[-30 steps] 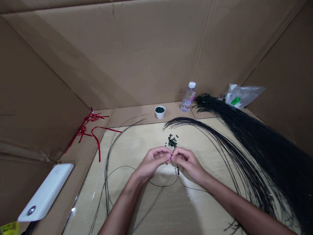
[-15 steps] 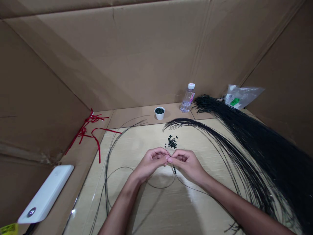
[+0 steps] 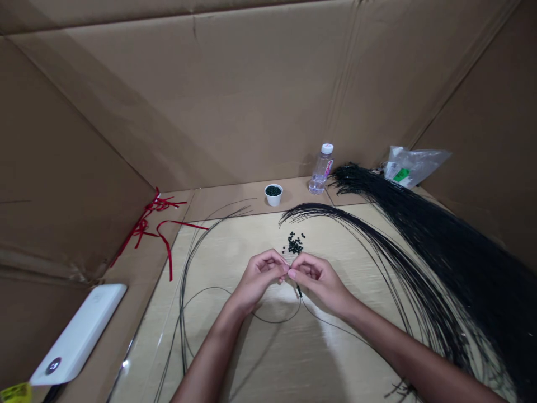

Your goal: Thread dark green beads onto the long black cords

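Observation:
My left hand [image 3: 260, 277] and my right hand [image 3: 316, 281] meet above a pale wooden board [image 3: 235, 246], their fingertips pinched together on a thin black cord [image 3: 277, 320]. The fingers hide the pinched part. A few small dark beads [image 3: 299, 291] sit on the cord just below my right fingertips. A loose pile of dark beads [image 3: 295, 244] lies on the board just beyond my hands. A large bundle of thin black cords [image 3: 440, 254] sweeps across the right side of the board.
A white cup of dark beads [image 3: 273, 194] and a clear water bottle [image 3: 321, 169] stand at the back. A plastic bag [image 3: 406, 173] lies back right. Red ribbon [image 3: 157, 224] and a white power bank [image 3: 79, 333] lie left. Cardboard walls [image 3: 251, 95] surround everything.
My hands have drawn slightly closer together and lower, and the beads on the cord have shifted a little left. The camera view has barely moved.

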Demonstrator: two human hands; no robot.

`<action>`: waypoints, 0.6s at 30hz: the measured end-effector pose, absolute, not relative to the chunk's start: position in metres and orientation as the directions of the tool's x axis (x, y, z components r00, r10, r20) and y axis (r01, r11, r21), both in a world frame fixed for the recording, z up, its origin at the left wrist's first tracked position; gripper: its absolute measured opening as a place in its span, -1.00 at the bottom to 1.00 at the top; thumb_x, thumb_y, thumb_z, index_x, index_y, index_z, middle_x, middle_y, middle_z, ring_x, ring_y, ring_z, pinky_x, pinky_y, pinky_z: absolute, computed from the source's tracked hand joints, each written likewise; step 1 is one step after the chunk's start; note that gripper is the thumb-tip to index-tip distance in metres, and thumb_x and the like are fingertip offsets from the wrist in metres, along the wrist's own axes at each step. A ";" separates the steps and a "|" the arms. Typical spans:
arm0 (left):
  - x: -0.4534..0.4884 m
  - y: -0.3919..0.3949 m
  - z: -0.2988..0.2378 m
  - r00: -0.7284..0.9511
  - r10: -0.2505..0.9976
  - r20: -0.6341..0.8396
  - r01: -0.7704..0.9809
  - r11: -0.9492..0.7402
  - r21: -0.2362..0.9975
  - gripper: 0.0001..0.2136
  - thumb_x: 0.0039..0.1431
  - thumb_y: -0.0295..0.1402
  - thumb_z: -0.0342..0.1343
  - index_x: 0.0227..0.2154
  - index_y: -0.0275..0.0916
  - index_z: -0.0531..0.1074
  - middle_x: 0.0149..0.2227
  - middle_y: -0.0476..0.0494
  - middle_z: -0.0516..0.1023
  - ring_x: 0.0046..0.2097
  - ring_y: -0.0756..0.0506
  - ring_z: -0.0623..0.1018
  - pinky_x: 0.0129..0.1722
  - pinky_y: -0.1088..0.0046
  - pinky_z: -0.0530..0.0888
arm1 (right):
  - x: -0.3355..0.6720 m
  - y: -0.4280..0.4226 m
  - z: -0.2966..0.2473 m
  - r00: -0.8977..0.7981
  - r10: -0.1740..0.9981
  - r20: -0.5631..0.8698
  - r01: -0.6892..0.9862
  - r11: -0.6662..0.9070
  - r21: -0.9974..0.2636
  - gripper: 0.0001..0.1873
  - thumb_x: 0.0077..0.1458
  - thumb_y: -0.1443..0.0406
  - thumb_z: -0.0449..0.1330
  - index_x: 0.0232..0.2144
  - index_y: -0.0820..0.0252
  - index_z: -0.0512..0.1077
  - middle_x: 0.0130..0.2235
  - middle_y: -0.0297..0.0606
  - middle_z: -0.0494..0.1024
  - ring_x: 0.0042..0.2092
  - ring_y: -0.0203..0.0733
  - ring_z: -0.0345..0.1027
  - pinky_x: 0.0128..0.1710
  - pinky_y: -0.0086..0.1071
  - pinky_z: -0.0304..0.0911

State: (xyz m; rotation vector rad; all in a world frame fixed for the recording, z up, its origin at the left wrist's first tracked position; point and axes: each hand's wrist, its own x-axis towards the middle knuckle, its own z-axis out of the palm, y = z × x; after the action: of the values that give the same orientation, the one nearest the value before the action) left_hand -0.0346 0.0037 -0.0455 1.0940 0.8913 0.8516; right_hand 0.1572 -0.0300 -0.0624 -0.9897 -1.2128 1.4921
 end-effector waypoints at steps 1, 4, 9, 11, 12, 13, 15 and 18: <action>-0.035 0.004 -0.045 0.398 0.901 -0.172 -0.132 0.242 0.961 -0.78 0.09 -0.23 0.48 -0.39 -0.25 0.60 -0.49 -0.03 0.50 -0.39 -0.03 0.44 -0.28 0.44 0.35 | 0.157 -0.030 -0.062 -0.231 0.973 -0.028 -0.177 -0.070 -0.982 -0.55 0.20 -0.07 0.44 -0.32 0.17 0.51 -0.39 -0.30 0.58 -0.39 -0.24 0.31 -0.34 -0.37 0.11; -0.034 0.004 -0.043 0.388 0.904 -0.177 -0.138 0.247 0.959 -0.78 0.06 -0.24 0.49 -0.40 -0.26 0.60 -0.48 -0.03 0.51 -0.40 -0.02 0.44 -0.29 0.44 0.36 | 0.159 -0.030 -0.062 -0.228 0.973 -0.020 -0.176 -0.062 -0.982 -0.56 0.22 -0.06 0.43 -0.32 0.18 0.50 -0.42 -0.34 0.51 -0.39 -0.25 0.26 -0.34 -0.36 0.07; -0.032 0.004 -0.044 0.376 0.910 -0.176 -0.158 0.250 0.955 -0.77 0.07 -0.25 0.48 -0.42 -0.27 0.58 -0.46 -0.03 0.52 -0.39 -0.01 0.44 -0.31 0.45 0.36 | 0.161 -0.031 -0.060 -0.238 0.971 0.000 -0.088 -0.021 -0.996 -0.56 0.25 -0.06 0.38 -0.39 0.17 0.45 -0.51 -0.45 0.27 -0.44 -0.28 0.08 -0.39 -0.36 -0.03; -0.033 0.005 -0.047 0.379 0.909 -0.172 -0.171 0.252 0.953 -0.78 0.08 -0.26 0.47 -0.39 -0.27 0.58 -0.46 -0.03 0.52 -0.39 -0.02 0.44 -0.31 0.46 0.37 | 0.161 -0.032 -0.059 -0.237 0.972 0.011 -0.062 -0.003 -0.998 -0.56 0.28 -0.05 0.35 -0.39 0.17 0.45 -0.51 -0.45 0.24 -0.45 -0.28 0.05 -0.41 -0.35 -0.06; -0.033 0.005 -0.048 0.382 0.908 -0.170 -0.177 0.252 0.951 -0.78 0.09 -0.26 0.47 -0.39 -0.27 0.58 -0.46 -0.03 0.52 -0.39 -0.02 0.44 -0.31 0.46 0.37 | 0.161 -0.033 -0.058 -0.228 0.973 0.017 -0.057 0.004 -0.998 -0.56 0.30 -0.05 0.33 -0.39 0.17 0.45 -0.51 -0.45 0.23 -0.45 -0.29 0.03 -0.41 -0.35 -0.08; -0.034 0.005 -0.049 0.385 0.908 -0.168 -0.180 0.253 0.951 -0.78 0.10 -0.25 0.46 -0.38 -0.27 0.58 -0.46 -0.03 0.51 -0.38 -0.01 0.44 -0.30 0.46 0.38 | 0.160 -0.033 -0.057 -0.217 0.976 0.021 -0.055 0.009 -0.998 -0.57 0.31 -0.04 0.32 -0.38 0.17 0.46 -0.51 -0.45 0.23 -0.45 -0.29 0.02 -0.42 -0.35 -0.09; -0.034 0.005 -0.048 0.388 0.906 -0.166 -0.179 0.251 0.951 -0.76 0.10 -0.24 0.47 -0.40 -0.27 0.57 -0.45 -0.03 0.51 -0.38 -0.01 0.43 -0.30 0.46 0.38 | 0.159 -0.033 -0.057 -0.206 0.978 0.022 -0.062 0.009 -0.998 -0.60 0.32 -0.03 0.32 -0.33 0.18 0.49 -0.49 -0.43 0.27 -0.45 -0.29 0.02 -0.42 -0.35 -0.10; -0.033 0.004 -0.046 0.387 0.907 -0.167 -0.149 0.241 0.959 -0.72 0.08 -0.21 0.49 -0.42 -0.28 0.56 -0.43 -0.03 0.51 -0.38 0.00 0.43 -0.30 0.46 0.37 | 0.158 -0.032 -0.059 -0.220 0.975 0.023 -0.067 0.008 -0.998 -0.62 0.31 -0.01 0.33 -0.31 0.19 0.53 -0.48 -0.40 0.33 -0.45 -0.29 0.05 -0.42 -0.36 -0.09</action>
State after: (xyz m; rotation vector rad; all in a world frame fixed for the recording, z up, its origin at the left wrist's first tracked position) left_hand -0.0329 0.0039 -0.0463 1.0752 0.8878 0.8697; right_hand 0.1576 -0.0322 -0.0594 -1.0353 -1.3268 1.3890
